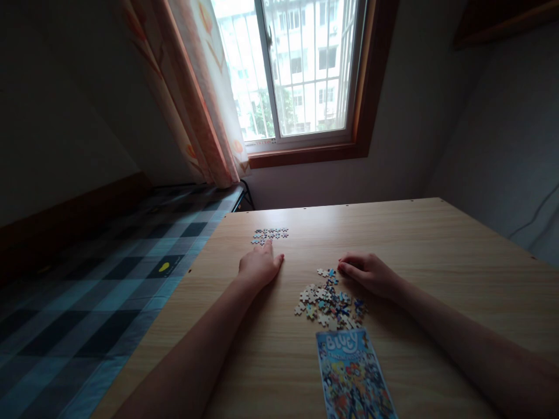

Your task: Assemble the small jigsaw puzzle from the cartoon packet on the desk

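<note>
Loose puzzle pieces (322,295) lie on the tabletop (428,238) at eight o'clock from the nearer right hand (365,271), pinched together, contents hidden; the left hand (258,267), fingers apart, points at piece rows (278,235) toward twelve.

You face a bright window (314,64) in a dim wall (414,116), a curtain (183,81) and checked bed (126,291) to your left, a wood table (441,250) before you.

On the illustrated cover (356,378) lying on the table (437,250) I can read one word, "BLUEY", in big pale letters at the top; the smaller line beneath is too blurred to make out. The dark patch (170,266) on the checked bedspread (102,297) carries marks too tiny to read.
</note>
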`<control>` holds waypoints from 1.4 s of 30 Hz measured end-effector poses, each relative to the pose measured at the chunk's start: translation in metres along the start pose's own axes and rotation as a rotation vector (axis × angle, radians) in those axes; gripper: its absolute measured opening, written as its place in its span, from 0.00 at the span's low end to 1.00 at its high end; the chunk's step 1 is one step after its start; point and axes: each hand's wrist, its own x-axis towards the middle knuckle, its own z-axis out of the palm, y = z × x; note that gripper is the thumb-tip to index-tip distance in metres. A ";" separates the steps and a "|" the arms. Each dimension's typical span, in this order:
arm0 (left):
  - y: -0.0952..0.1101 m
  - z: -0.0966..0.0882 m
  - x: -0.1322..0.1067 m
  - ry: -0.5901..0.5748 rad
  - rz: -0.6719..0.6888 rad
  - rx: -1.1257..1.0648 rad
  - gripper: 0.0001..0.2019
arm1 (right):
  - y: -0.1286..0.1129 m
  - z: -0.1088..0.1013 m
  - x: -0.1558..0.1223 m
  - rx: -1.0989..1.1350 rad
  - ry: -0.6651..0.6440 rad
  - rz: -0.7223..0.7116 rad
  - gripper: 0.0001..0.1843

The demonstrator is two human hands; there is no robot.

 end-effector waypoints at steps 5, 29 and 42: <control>0.000 0.002 0.003 0.010 -0.002 0.016 0.35 | -0.001 0.000 0.000 -0.008 0.001 0.009 0.19; 0.002 0.000 0.001 0.009 -0.017 -0.002 0.35 | 0.002 0.000 0.000 -0.022 -0.006 -0.006 0.19; 0.005 0.001 0.002 0.038 -0.023 0.010 0.35 | 0.004 0.001 0.000 -0.032 0.004 -0.018 0.18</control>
